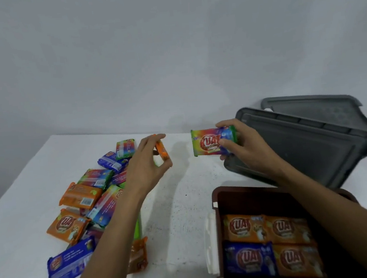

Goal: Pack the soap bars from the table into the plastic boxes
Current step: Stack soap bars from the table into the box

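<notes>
Grip first: your left hand [145,163] pinches an orange bar [162,150] between thumb and fingertips, across its thin sides, so it stands edge-on to the camera. It is lifted off the table [181,209], near eleven o'clock of the bare middle. Your right hand [245,150] curls round one end of a rainbow bar [208,144], thumb on the label face and fingers behind, holding it upright with the label facing you at about one o'clock. Neither hand is spread; each is closed on its own bar, and the two bars are well apart.

Holding one in each hand looks like a way to carry two at once. The box [220,194] sits at five o'clock, open, with a flat layer of four bars label-up: three orange, one blue. The rainbow bar's flat face is already turned as those labels lie, so it should drop in with little turning; the orange one will need a quarter roll.

The box's far strip looks dark and unfilled, though your right forearm hides part of it.

Two gray lids [303,146] lie overlapped at two o'clock, off the box so the opening is free. The pile [89,200] of loose bars waits at nine o'clock, within your left hand's reach.
</notes>
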